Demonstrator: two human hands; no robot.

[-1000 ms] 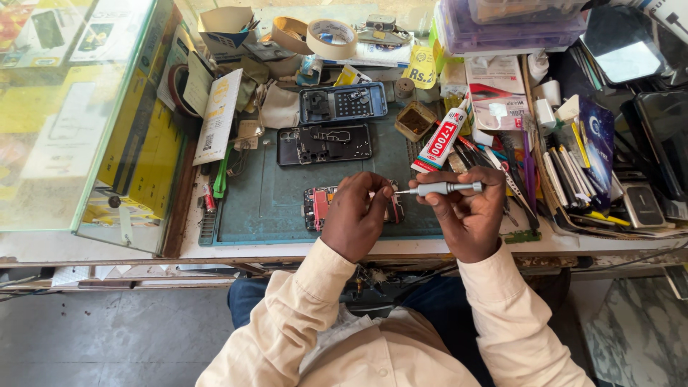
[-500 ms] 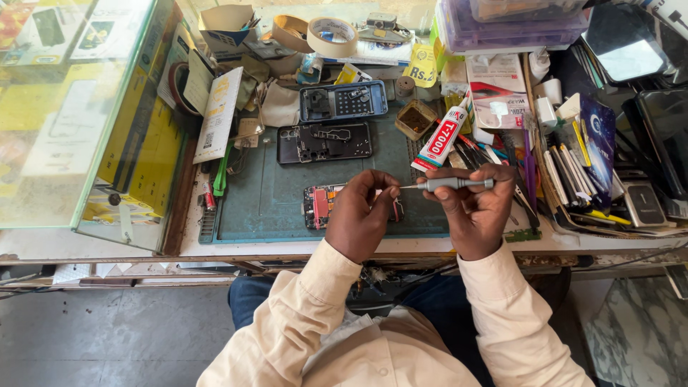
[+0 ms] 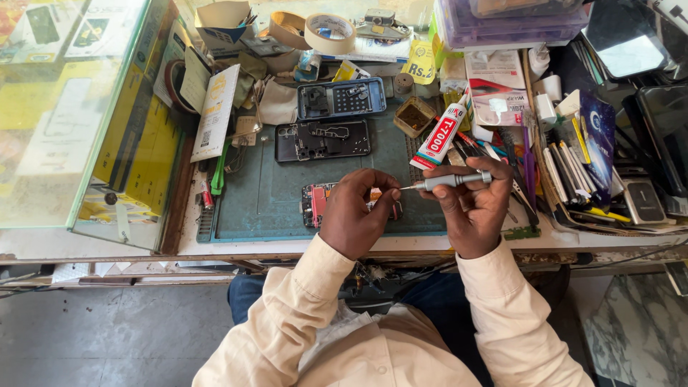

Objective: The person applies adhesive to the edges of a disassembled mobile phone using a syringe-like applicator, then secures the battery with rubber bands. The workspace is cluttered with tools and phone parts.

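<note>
At the far left, well apart from the fingers, a glass display case point(image 3: 64, 107) is seen, and nearer in a dark green rubber work mat point(image 3: 265, 201) is spread on the bench. Beyond the fingers, an opened black phone frame with exposed parts point(image 3: 322, 140) and a blue-grey tray of small pieces point(image 3: 342, 99) are laid out, so disassembly is judged already well under way.

The left hand point(image 3: 355, 215) is curled over an opened phone with a red-edged circuit board point(image 3: 319, 204), which lies flat on the mat beneath it. Its thumb and forefinger are pressed together around the tip of a slim silver metal screwdriver point(image 3: 451, 180); whether a screw is pinched there cannot be told.

The right hand point(image 3: 473, 208) is closed around the screwdriver's handle, held level. Just beyond these fingers a white glue tube with red lettering point(image 3: 438, 136) is propped. Reassembly appears not yet begun.
</note>
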